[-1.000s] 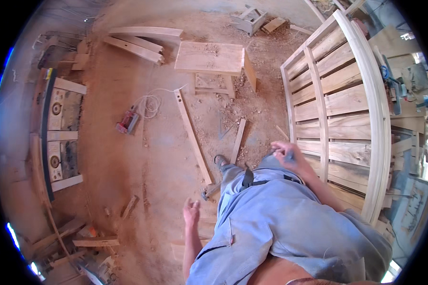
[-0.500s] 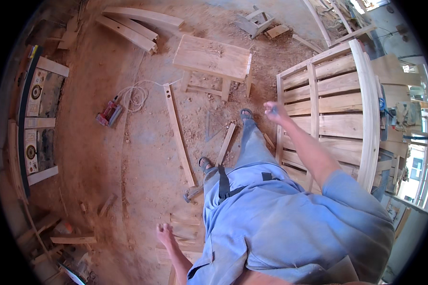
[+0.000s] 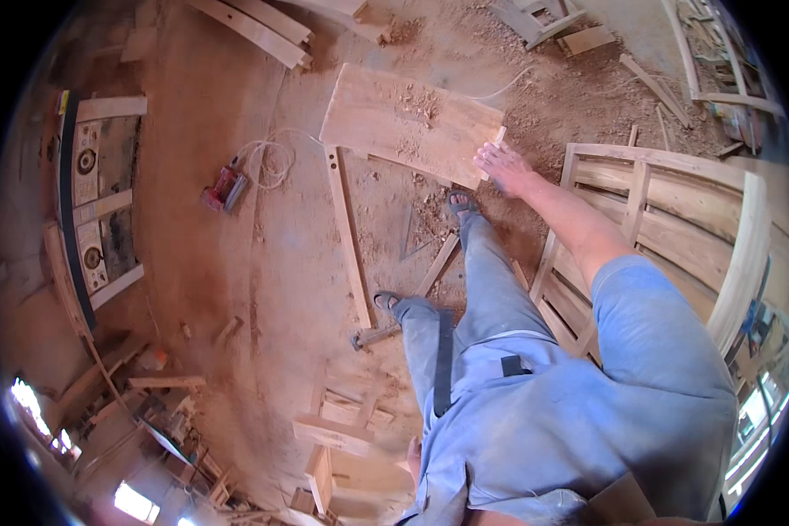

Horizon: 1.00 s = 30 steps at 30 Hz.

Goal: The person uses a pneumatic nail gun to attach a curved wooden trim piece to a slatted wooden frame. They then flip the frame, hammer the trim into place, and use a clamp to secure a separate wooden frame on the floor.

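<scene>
A low wooden bench (image 3: 394,114), its pale plank top strewn with shavings, stands ahead of me. My right hand (image 3: 505,167) is at the right end of its top, fingers bent over the edge and gripping it; the underside of this grip is hidden. Close against my left side, only a sliver of my left hand (image 3: 415,458) shows past my clothing. Its fingers are hidden. Below it lies a wooden frame (image 3: 342,434) of pale boards.
A slatted wooden panel (image 3: 684,219) leans at my right. A long batten (image 3: 349,237), a hammer (image 3: 373,337) and a short stick (image 3: 438,263) lie near my feet. A red power tool (image 3: 225,188) with a pale cord rests farther left. Timber beams (image 3: 254,31) lie beyond.
My right hand has moved forward from beside the slatted panel onto the bench's right end. My left hand has drawn in toward my body and is mostly hidden. The view has shifted.
</scene>
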### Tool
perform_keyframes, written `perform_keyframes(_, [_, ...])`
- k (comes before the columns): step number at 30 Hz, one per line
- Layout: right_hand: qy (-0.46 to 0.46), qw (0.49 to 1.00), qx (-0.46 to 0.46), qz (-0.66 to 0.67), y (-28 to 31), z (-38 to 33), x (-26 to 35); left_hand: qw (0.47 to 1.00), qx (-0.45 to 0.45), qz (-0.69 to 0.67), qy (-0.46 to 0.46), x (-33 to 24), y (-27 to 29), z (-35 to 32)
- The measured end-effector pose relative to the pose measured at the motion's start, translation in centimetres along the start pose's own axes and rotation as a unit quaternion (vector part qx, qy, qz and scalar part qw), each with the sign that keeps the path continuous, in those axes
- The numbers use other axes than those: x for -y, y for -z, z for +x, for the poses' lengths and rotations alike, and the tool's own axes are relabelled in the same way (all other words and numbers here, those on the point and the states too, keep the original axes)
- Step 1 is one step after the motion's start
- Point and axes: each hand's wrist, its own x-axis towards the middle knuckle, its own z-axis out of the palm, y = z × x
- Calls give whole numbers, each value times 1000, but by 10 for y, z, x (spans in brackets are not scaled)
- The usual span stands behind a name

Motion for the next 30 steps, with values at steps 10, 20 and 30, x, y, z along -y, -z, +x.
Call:
perform_keyframes(10, [111, 985, 114, -65, -70, -44, -76, 999, 10, -35, -11, -121, -86, -90])
perform_keyframes(20, [98, 957, 9, 273, 124, -40, -26, 999, -16, 41, -1, -85, -118, -98])
perform_keyframes(30, [-228, 324, -34, 918, 48, -66, -59, 999, -10, 24, -29, -102, -126, -83])
